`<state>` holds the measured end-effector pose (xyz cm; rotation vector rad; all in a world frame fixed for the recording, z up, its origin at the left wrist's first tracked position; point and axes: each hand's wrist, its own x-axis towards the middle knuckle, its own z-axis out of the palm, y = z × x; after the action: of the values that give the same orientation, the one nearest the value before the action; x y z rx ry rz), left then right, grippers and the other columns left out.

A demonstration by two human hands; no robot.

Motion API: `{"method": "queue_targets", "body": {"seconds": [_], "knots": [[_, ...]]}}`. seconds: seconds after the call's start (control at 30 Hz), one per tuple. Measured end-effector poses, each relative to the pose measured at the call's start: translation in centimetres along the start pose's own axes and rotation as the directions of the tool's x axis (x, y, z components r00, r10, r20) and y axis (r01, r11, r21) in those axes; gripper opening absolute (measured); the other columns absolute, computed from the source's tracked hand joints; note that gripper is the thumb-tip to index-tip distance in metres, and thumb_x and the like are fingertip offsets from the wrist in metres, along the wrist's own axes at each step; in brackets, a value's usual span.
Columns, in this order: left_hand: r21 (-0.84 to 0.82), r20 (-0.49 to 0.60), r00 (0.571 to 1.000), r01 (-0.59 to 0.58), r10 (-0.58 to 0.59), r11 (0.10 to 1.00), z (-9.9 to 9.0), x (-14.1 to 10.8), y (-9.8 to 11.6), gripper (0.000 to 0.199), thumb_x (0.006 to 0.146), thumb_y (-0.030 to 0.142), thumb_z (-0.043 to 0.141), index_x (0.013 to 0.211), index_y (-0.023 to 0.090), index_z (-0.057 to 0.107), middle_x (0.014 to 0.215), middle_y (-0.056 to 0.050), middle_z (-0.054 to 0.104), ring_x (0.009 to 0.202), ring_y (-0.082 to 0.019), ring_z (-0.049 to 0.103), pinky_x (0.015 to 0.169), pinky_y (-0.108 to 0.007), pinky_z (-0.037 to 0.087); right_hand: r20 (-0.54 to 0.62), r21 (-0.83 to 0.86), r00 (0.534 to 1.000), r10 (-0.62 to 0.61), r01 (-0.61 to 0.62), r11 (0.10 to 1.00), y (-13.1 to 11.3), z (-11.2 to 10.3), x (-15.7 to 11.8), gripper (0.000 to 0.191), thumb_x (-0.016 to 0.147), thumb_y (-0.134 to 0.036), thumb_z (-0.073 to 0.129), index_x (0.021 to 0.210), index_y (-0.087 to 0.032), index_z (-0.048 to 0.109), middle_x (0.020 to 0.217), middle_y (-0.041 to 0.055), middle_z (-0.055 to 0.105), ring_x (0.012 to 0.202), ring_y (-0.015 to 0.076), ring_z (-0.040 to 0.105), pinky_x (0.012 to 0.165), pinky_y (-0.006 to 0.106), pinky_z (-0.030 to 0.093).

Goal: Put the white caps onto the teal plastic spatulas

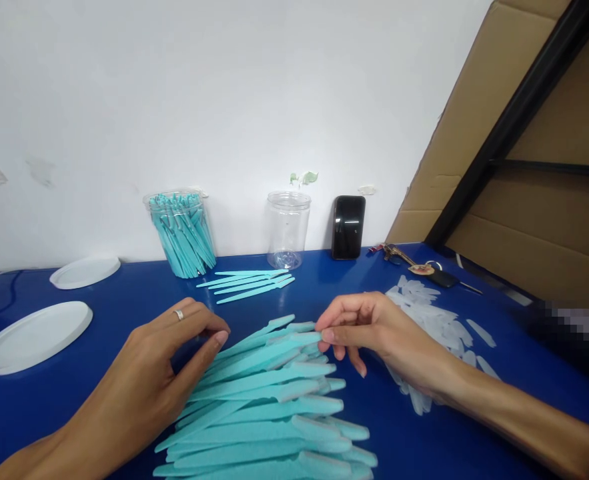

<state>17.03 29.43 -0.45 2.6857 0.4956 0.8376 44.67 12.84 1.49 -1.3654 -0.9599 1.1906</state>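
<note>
Head view is showing two bare hands working over a pile of teal sticks [264, 427] at the bottom centre of the frame. The right hand [374, 333] is pinching the right end of one teal stick [279, 348] between thumb and fingers, at the upper part of the pile. The left hand [174, 340], wearing a silver ring [179, 315], is curling loosely by the pile's upper left side, thumb and index tips close together; whether it is gripping or touching a stick, I cannot tell. Just beyond the pile, four loose sticks [254, 285] are lying roughly side by side on the blue tabletop [139, 300]. Right of the right hand, translucent caps [444, 327] are lying scattered, with keys [439, 277] resting above them. Two white lids [34, 338] are lying at the left of the frame. Along the white wall [274, 87], a clear jar full of teal sticks [174, 195] is standing left of centre, an empty clear jar [288, 230] is standing near the middle, and a black phone [348, 227] is standing upright just right of it. Cardboard [444, 147] and a black bar [504, 130] are slanting across the upper right.
</note>
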Motion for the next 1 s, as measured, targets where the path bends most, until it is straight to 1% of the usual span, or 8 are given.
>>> {"method": "queue_targets", "body": {"seconds": [0.17, 0.27, 0.37, 0.43, 0.53, 0.6, 0.73, 1.0], "knots": [[-0.022, 0.055, 0.998, -0.002, 0.003, 1.000, 0.3, -0.1, -0.1, 0.018, 0.112, 0.039, 0.060, 0.107, 0.031, 0.076, 0.099, 0.004, 0.078, 0.088, -0.013, 0.074, 0.079, -0.018, 0.056, 0.001, -0.143, 1.000, -0.026, 0.026, 0.989, -0.4, -0.2, 0.0, 0.016, 0.076, -0.033, 0.090, 0.087, -0.020, 0.089, 0.079, 0.0059, 0.079, 0.062, 0.0150, 0.061, 0.043, 0.021, 0.045], [-0.043, 0.082, 0.996, 0.042, -0.038, 0.998, 0.4, -0.1, 0.0, 0.021, 0.113, 0.043, 0.059, 0.111, 0.033, 0.077, 0.104, 0.004, 0.080, 0.093, -0.014, 0.075, 0.082, -0.019, 0.058, -0.100, -0.299, 0.986, -0.133, 0.098, 0.949, -1.4, -1.0, -0.1, 0.019, 0.083, -0.036, 0.083, 0.090, -0.019, 0.088, 0.075, 0.0047, 0.076, 0.060, 0.0143, 0.058, 0.044, 0.022, 0.039], [-0.050, 0.098, 0.993, 0.069, -0.063, 0.996, 0.6, -0.2, 0.1, 0.025, 0.113, 0.047, 0.056, 0.111, 0.034, 0.078, 0.103, 0.005, 0.081, 0.092, -0.015, 0.076, 0.078, -0.020, 0.059, -0.194, -0.558, 0.914, -0.357, 0.196, 0.806, -2.4, -2.8, 0.2, 0.022, 0.092, -0.038, 0.074, 0.091, -0.019, 0.085, 0.069, 0.0033, 0.072, 0.061, 0.0166, 0.060, 0.052, 0.027, 0.041], [-0.038, 0.094, 0.994, 0.067, -0.063, 0.997, 0.6, -0.2, -0.1, 0.026, 0.113, 0.049, 0.057, 0.112, 0.035, 0.078, 0.103, 0.005, 0.081, 0.091, -0.015, 0.077, 0.078, -0.020, 0.060, -0.184, -0.775, 0.875, -0.448, 0.151, 0.614, -2.9, -4.6, 0.5, 0.023, 0.096, -0.035, 0.068, 0.088, -0.020, 0.083, 0.071, 0.0043, 0.074, 0.065, 0.0197, 0.064, 0.059, 0.031, 0.045], [0.023, 0.078, 0.996, 0.044, -0.046, 0.999, 0.7, -0.4, -1.2, 0.026, 0.113, 0.051, 0.058, 0.122, 0.037, 0.078, 0.114, 0.004, 0.083, 0.101, -0.017, 0.079, 0.086, -0.022, 0.063, -0.154, -0.963, 0.911, -0.382, -0.052, 0.265, -3.2, -7.2, 0.8, 0.022, 0.099, -0.028, 0.067, 0.087, -0.022, 0.085, 0.078, 0.0058, 0.079, 0.074, 0.0249, 0.069, 0.066, 0.036, 0.044], [0.100, 0.077, 0.997, 0.025, -0.032, 0.995, 0.9, -0.7, -2.4, 0.034, 0.112, 0.055, 0.058, 0.136, 0.039, 0.076, 0.135, 0.001, 0.081, 0.123, -0.023, 0.078, 0.103, -0.030, 0.064, -0.170, -0.982, 0.942, -0.291, -0.138, 0.129, -3.2, -8.3, 1.0, 0.019, 0.099, -0.026, 0.070, 0.090, -0.025, 0.087, 0.084, 0.0061, 0.082, 0.084, 0.0287, 0.072, 0.067, 0.036, 0.043], [0.214, 0.149, 0.988, 0.006, -0.039, 0.977, 1.3, -1.0, -4.4, 0.052, 0.112, 0.064, 0.054, 0.161, 0.048, 0.060, 0.172, 0.003, 0.059, 0.158, -0.035, 0.057, 0.126, -0.058, 0.054, -0.248, -0.969, 0.958, -0.140, -0.247, 0.026, -2.9, -8.7, 1.4, 0.014, 0.100, -0.026, 0.074, 0.098, -0.025, 0.087, 0.095, 0.0070, 0.083, 0.089, 0.0303, 0.074, 0.067, 0.036, 0.040], [0.174, 0.149, 0.987, 0.029, -0.055, 0.984, 0.4, -0.3, -3.9, 0.052, 0.112, 0.071, 0.047, 0.151, 0.046, 0.072, 0.152, 0.003, 0.077, 0.147, -0.032, 0.067, 0.116, -0.048, 0.061, -0.243, -0.964, 0.963, -0.112, -0.253, -0.087, -2.2, -8.2, 1.8, 0.019, 0.100, -0.012, 0.068, 0.095, -0.021, 0.084, 0.093, 0.0094, 0.083, 0.089, 0.0323, 0.074, 0.066, 0.035, 0.033]]}}
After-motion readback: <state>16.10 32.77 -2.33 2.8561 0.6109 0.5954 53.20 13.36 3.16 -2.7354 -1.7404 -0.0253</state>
